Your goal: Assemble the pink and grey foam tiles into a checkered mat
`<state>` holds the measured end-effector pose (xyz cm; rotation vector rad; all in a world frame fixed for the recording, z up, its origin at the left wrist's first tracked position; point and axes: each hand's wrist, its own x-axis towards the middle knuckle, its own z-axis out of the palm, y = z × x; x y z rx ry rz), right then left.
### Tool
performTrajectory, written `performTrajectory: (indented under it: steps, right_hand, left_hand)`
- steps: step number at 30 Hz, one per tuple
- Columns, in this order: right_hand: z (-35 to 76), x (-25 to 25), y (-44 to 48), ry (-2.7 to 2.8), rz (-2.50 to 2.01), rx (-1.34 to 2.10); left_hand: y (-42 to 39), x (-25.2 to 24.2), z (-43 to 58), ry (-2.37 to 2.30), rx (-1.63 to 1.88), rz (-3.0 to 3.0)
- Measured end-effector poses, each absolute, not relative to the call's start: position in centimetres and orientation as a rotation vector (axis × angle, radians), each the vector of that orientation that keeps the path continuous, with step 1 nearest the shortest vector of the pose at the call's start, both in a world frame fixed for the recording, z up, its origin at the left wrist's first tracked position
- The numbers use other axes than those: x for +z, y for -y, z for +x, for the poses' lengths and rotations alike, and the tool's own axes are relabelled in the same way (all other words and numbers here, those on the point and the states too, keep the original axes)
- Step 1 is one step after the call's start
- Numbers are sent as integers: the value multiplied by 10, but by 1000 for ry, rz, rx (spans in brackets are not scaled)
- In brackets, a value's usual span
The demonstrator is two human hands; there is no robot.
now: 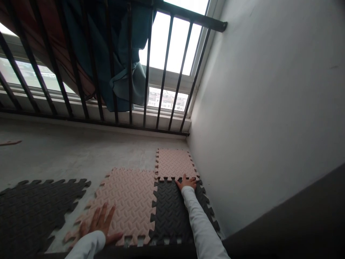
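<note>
Fingers spread, my left hand (pixel 101 223) lies on the near part of a pink foam tile (pixel 129 201) and holds nothing. My right hand (pixel 187 182) rests with fingers apart at the far edge of a dark grey foam tile (pixel 171 208), where it meets a smaller-looking pink tile (pixel 175 163). The dark tile's left edge runs along the larger pink tile's right edge. Puzzle-like teeth show on the tiles' outer edges.
Another dark tile (pixel 35 208) lies apart at the left on the grey floor (pixel 81 147). A pink strip (pixel 10 142) is at the far left. A white wall (pixel 264 90) rises at the right, and black railings (pixel 164 72) with hanging cloth (pixel 105 54) stand before the window.
</note>
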<state>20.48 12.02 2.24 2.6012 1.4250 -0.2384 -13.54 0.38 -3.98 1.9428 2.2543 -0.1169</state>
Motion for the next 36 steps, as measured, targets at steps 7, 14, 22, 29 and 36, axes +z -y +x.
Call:
performTrajectory:
  steps: [7,14,22,29,36]
  right_hand:
    - [215,21,-152,-1377,2628,-289]
    - [220,16,-159,-1416,2639,-267]
    - [216,16,-157,-1476,2660,-271]
    - [215,14,-157,-1542,2657,-252]
    - [215,11,-157,-1551,2667,-212]
  left_hand:
    - [-3,-50,-141,-2264,-67,1945]
    - [-3,-47,-142,-2253,-108,1952]
    - [-2,-38,-137,-2299,-197,1962]
    - [-3,-39,-140,-2278,-226,1968]
    - [-1,-34,-139,-2314,-256,1986]
